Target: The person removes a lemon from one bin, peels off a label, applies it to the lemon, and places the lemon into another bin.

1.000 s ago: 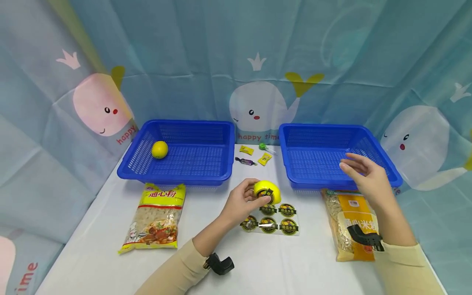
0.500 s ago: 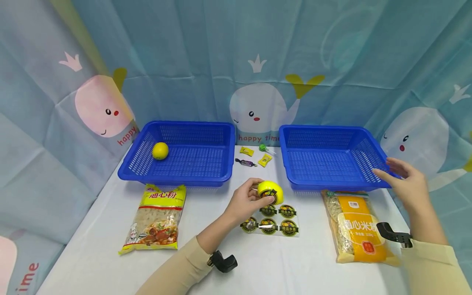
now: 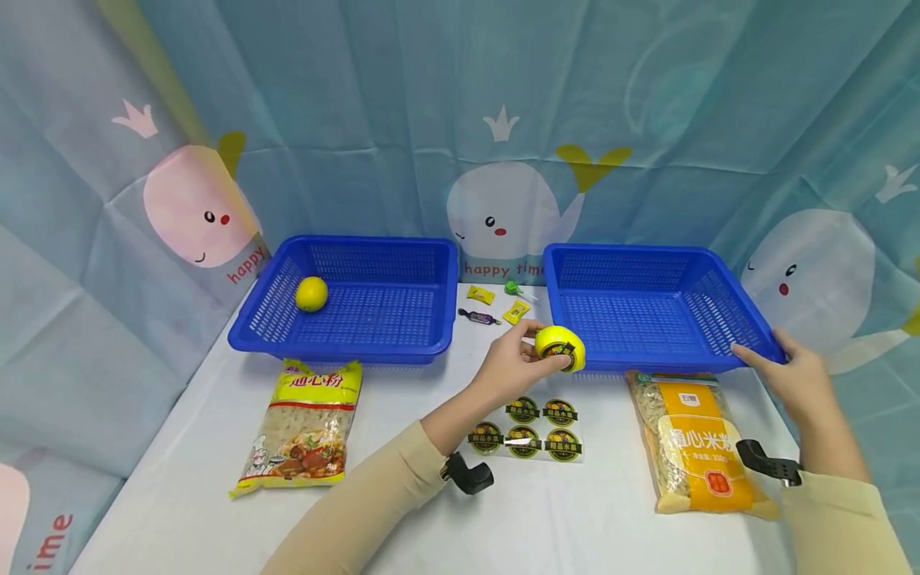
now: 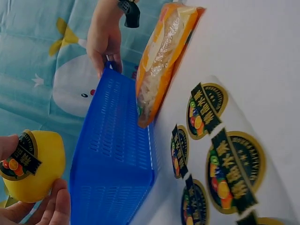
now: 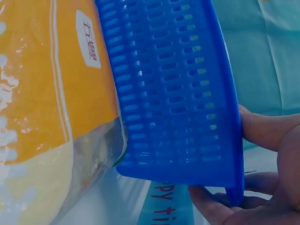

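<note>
The left basket (image 3: 374, 350) is standing at the far left, with a plain lemon (image 3: 312, 295) lying inside toward its left end. The left bag (image 3: 305, 427) is lying just near of that basket. Between the baskets, at the far side, some sweets (image 3: 480, 317) are lying on the table (image 3: 424, 503). Nearer, the sticker sheet (image 3: 532, 427) is lying flat, showing five round labels. Above and beyond it, the left hand (image 3: 512, 363) is holding the stickered lemon (image 3: 560, 349), its thumb pressing the label and its fingers curling under the fruit. That lemon is hanging off the table by the near left corner of the right basket (image 3: 632, 363). The right bag (image 3: 704, 451) is lying just near of this basket. At the right, the right hand (image 3: 801, 379) is gripping the basket's near right corner, thumb and fingers closing around the rim.
</note>
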{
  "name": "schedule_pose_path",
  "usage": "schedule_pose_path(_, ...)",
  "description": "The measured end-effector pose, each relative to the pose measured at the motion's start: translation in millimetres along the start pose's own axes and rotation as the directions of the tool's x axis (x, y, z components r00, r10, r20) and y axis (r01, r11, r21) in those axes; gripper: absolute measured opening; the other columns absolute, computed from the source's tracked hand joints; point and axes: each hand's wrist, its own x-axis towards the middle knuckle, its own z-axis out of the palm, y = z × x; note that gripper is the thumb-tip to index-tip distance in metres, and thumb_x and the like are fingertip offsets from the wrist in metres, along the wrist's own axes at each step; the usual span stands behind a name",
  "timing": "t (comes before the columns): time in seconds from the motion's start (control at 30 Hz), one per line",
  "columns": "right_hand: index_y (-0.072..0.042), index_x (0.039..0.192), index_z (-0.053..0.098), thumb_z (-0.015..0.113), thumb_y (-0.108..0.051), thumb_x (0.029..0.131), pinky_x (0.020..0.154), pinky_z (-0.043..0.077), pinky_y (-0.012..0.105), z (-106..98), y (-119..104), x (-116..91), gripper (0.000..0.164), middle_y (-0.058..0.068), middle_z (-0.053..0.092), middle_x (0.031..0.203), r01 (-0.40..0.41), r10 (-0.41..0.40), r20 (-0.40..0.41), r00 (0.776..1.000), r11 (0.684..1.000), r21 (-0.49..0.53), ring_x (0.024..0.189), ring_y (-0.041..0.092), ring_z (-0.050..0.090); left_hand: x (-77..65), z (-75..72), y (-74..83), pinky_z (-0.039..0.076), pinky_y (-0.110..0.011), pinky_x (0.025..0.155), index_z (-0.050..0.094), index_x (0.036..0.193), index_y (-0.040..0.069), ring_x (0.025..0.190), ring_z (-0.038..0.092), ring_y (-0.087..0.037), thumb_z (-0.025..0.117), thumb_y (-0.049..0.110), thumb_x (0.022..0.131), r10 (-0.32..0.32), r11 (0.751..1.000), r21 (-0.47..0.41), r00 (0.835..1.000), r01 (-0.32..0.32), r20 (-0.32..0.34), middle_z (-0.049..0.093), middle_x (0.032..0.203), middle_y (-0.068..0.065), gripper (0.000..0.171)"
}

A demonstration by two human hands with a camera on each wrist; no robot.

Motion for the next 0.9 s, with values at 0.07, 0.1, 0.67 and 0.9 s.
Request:
schedule_pose_path(0.07, -0.009, 0.159, -0.008, 0.051, -0.063, 0.096, 0.107, 0.020, 0.077, 0, 2, 0, 0.101, 0.037, -0.002, 0.160, -0.009, 0.009, -0.001, 1.000, 1.000, 0.000, 0.143, 0.064, 0.009, 8.5, 4.8, 3.7, 0.055, -0.028, 0.066, 0.056, 0.132, 0.020, 0.086, 0.065, -0.011, 0.080, 0.044, 0.084, -0.001, 1.000, 0.010, 1.000, 0.001, -0.012, 0.066, 0.102, 0.002, 0.058)
schedule_pose_path(0.1, -0.010, 0.159, -0.008, 0.051, -0.063, 0.096, 0.107, 0.020, 0.077, 0, 3, 1, 0.101, 0.037, -0.003, 0.160, -0.014, 0.014, -0.001, 1.000, 1.000, 0.002, 0.143, 0.064, 0.009, 12.7, 7.3, 5.1, 0.055, -0.028, 0.066, 0.057, 0.131, 0.020, 0.085, 0.065, -0.010, 0.080, 0.045, 0.084, -0.002, 1.000, 0.019, 1.000, 0.003, -0.018, 0.066, 0.102, 0.002, 0.057)
schedule_pose_path(0.67, -0.017, 0.159, -0.009, 0.051, -0.067, 0.095, 0.106, 0.019, 0.079, 0, -1, 3, 0.100, 0.035, -0.004, 0.161, -0.032, 0.032, 0.008, 0.999, 0.999, 0.003, 0.143, 0.064, 0.007, 43.6, 25.8, 20.1, 0.055, -0.025, 0.078, 0.058, 0.138, 0.009, 0.098, 0.064, -0.014, 0.076, 0.043, 0.089, -0.036, 0.985, 0.165, 0.992, 0.056, -0.122, 0.067, 0.120, -0.007, 0.063)
schedule_pose_path(0.9, -0.016, 0.158, -0.009, 0.050, -0.065, 0.096, 0.106, 0.019, 0.079, -1, 0, -1, 0.099, 0.035, -0.005, 0.160, -0.026, 0.026, 0.013, 1.000, 1.000, 0.000, 0.143, 0.064, 0.005, 41.4, 27.2, 18.8, 0.056, -0.021, 0.074, 0.059, 0.135, 0.007, 0.089, 0.064, -0.009, 0.079, 0.031, 0.089, -0.033, 0.989, 0.140, 0.997, 0.043, -0.070, 0.067, 0.119, -0.007, 0.056)
